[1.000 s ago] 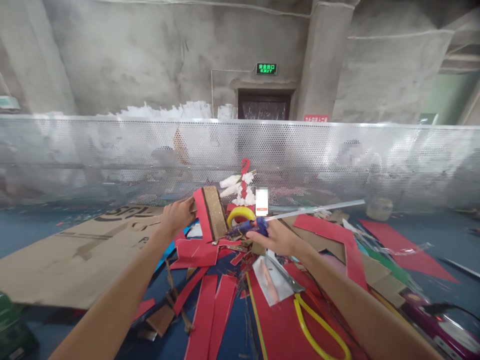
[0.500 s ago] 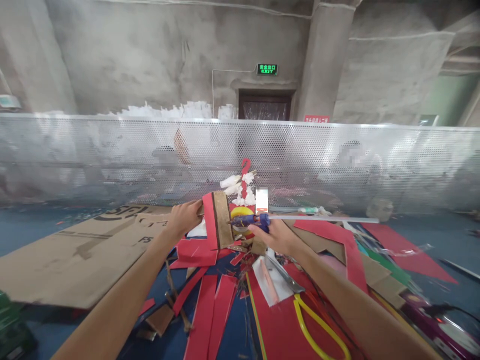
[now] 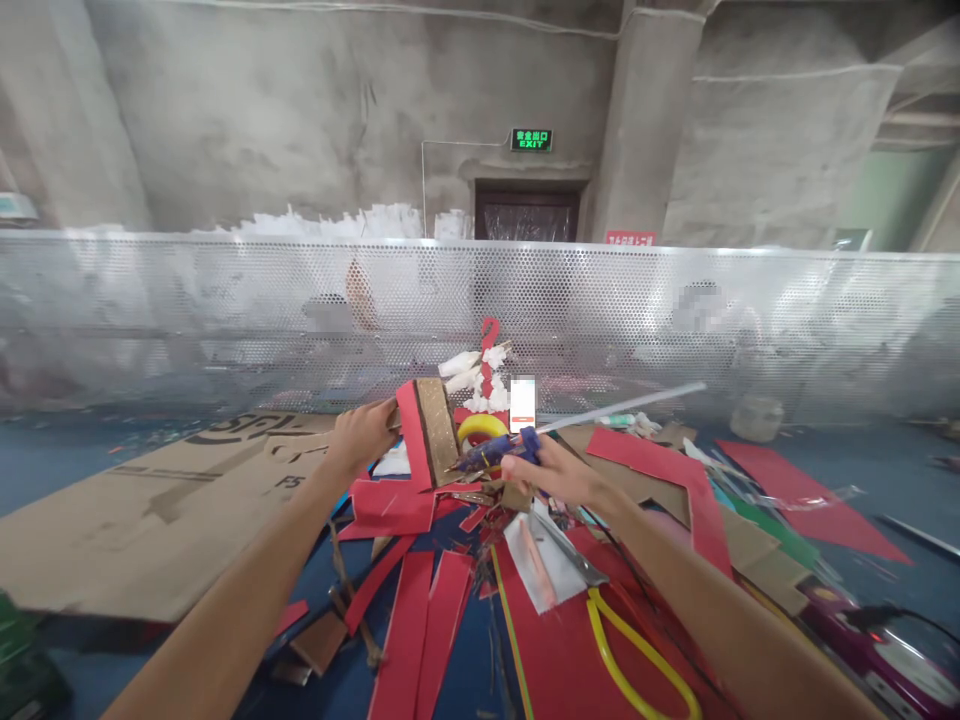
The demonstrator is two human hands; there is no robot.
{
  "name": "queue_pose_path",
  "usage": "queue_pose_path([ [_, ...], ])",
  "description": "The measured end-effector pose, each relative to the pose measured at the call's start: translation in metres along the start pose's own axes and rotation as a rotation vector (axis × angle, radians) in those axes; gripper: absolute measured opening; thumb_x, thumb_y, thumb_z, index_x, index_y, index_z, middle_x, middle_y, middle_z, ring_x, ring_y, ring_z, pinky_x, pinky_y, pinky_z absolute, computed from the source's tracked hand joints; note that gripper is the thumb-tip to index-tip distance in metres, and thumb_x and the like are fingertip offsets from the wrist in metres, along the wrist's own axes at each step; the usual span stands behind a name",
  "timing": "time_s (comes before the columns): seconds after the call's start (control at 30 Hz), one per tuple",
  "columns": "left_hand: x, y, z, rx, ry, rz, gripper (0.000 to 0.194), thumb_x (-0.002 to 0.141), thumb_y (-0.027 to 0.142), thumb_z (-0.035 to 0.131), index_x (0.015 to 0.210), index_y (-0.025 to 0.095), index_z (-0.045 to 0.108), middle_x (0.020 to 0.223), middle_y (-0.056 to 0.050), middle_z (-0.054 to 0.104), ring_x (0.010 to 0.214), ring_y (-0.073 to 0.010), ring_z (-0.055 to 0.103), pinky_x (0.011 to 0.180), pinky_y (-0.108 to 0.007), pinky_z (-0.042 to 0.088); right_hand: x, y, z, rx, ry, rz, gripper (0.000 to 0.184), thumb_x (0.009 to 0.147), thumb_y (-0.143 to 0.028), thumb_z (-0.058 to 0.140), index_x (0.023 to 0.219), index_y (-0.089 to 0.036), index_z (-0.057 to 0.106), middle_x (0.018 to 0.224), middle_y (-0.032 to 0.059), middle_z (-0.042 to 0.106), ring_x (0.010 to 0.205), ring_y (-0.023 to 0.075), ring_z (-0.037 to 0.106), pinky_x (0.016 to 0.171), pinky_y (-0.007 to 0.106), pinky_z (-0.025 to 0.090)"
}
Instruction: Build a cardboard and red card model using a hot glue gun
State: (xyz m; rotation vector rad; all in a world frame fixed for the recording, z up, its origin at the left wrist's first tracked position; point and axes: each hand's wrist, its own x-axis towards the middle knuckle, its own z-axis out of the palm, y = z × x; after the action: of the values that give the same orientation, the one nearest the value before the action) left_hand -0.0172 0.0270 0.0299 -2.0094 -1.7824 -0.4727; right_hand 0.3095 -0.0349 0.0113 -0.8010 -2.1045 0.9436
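While the left hand pinches the angular red-and-brown cardboard piece by its left side toward the far edge of the blue surface, right hand clasping the blue plastic glue gun, the piece appears light, stiff, crushable: best held by edges.
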Motion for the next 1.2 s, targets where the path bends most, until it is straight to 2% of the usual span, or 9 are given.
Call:
queue_pose_path([
  [0.07, 0.001, -0.002, -0.002, -0.003, -0.004, -0.017, 0.040, 0.090, 0.034, 0.048, 0.127, 0.028, 0.064, 0.121, -0.011, 0.075, 0.105, -0.0347, 0.071, 0.081, -0.039, 0.050, -0.001, 0.005, -0.005, 0.204, -0.031, 0.050, 0.045, 0.092, -0.061, 0.058, 0.088, -0.017, 0.063, 0.056, -0.0044, 0.054, 0.038, 0.0088, 0.043, 0.038, 0.023, 0.037],
  [0.17, 0.001, -0.004, -0.004, -0.002, -0.006, -0.027, 0.039, 0.091, 0.034, 0.047, 0.125, 0.027, 0.065, 0.120, -0.012, 0.075, 0.104, -0.0350, 0.071, 0.080, -0.040, 0.050, -0.004, 0.008, -0.015, 0.376, -0.041, 0.048, 0.038, 0.082, -0.047, 0.075, 0.099, -0.017, 0.060, 0.054, -0.0080, 0.052, 0.035, 0.0068, 0.039, 0.036, 0.021, 0.029],
  [0.3, 0.002, -0.004, -0.006, -0.014, -0.013, -0.047, 0.038, 0.090, 0.036, 0.047, 0.120, 0.026, 0.067, 0.116, -0.014, 0.076, 0.104, -0.0361, 0.071, 0.080, -0.040, 0.051, -0.004, 0.012, -0.028, 0.384, 0.047, 0.037, 0.036, 0.076, -0.035, 0.079, 0.099, -0.017, 0.058, 0.050, -0.0106, 0.047, 0.032, 0.0050, 0.034, 0.036, 0.020, 0.023],
  [0.37, 0.002, -0.003, -0.006, -0.026, -0.009, -0.035, 0.040, 0.090, 0.038, 0.047, 0.123, 0.026, 0.067, 0.116, -0.014, 0.076, 0.104, -0.0370, 0.071, 0.081, -0.041, 0.051, -0.002, 0.017, -0.033, 0.348, 0.144, 0.065, 0.033, 0.075, -0.037, 0.078, 0.092, -0.017, 0.058, 0.049, -0.0097, 0.047, 0.035, 0.0062, 0.037, 0.039, 0.020, 0.028],
  [0.5, 0.003, -0.003, -0.004, -0.024, -0.004, -0.045, 0.042, 0.090, 0.037, 0.048, 0.124, 0.024, 0.067, 0.114, -0.016, 0.076, 0.102, -0.0395, 0.071, 0.079, -0.043, 0.051, 0.002, 0.028, -0.045, 0.075, 0.277, 0.174, 0.037, 0.077, -0.051, 0.074, 0.081, -0.017, 0.060, 0.066, 0.0000, 0.062, 0.055, 0.0132, 0.056, 0.054, 0.025, 0.046],
  [0.7, 0.004, -0.006, -0.002, -0.025, 0.013, -0.073, 0.041, 0.089, 0.037, 0.048, 0.122, 0.024, 0.068, 0.110, -0.016, 0.077, 0.103, -0.0400, 0.071, 0.078, -0.042, 0.052, -0.004, 0.037, -0.066, -0.769, 0.065, 0.368, 0.049, 0.087, -0.061, 0.060, 0.063, -0.018, 0.062, 0.062, 0.0057, 0.062, 0.062, 0.0195, 0.058, 0.059, 0.029, 0.042],
  [0.9, 0.005, -0.005, 0.000, -0.010, -0.006, -0.053, 0.041, 0.089, 0.039, 0.048, 0.122, 0.024, 0.068, 0.112, -0.015, 0.077, 0.104, -0.0413, 0.071, 0.079, -0.044, 0.052, -0.009, 0.041, -0.046, -0.898, -0.194, 0.507, 0.053, 0.084, -0.067, 0.061, 0.061, -0.019, 0.066, 0.057, 0.0084, 0.064, 0.057, 0.0215, 0.061, 0.057, 0.031, 0.044],
  [1.07, 0.004, -0.003, 0.002, 0.003, -0.025, -0.047, 0.041, 0.089, 0.041, 0.048, 0.122, 0.025, 0.067, 0.113, -0.015, 0.077, 0.104, -0.0399, 0.071, 0.079, -0.043, 0.052, -0.006, 0.051, -0.019, -0.961, -0.214, 0.505, 0.042, 0.079, -0.058, 0.069, 0.065, -0.019, 0.070, 0.067, 0.0108, 0.069, 0.066, 0.0276, 0.068, 0.061, 0.034, 0.049],
  [1.2, 0.003, -0.002, 0.001, 0.011, -0.024, -0.032, 0.040, 0.089, 0.038, 0.048, 0.120, 0.023, 0.068, 0.110, -0.017, 0.077, 0.101, -0.0410, 0.071, 0.077, -0.043, 0.051, -0.006, 0.053, -0.014, -0.986, -0.223, 0.478, 0.045, 0.086, -0.060, 0.063, 0.073, -0.018, 0.073, 0.078, 0.0160, 0.074, 0.075, 0.0327, 0.072, 0.066, 0.038, 0.051],
])
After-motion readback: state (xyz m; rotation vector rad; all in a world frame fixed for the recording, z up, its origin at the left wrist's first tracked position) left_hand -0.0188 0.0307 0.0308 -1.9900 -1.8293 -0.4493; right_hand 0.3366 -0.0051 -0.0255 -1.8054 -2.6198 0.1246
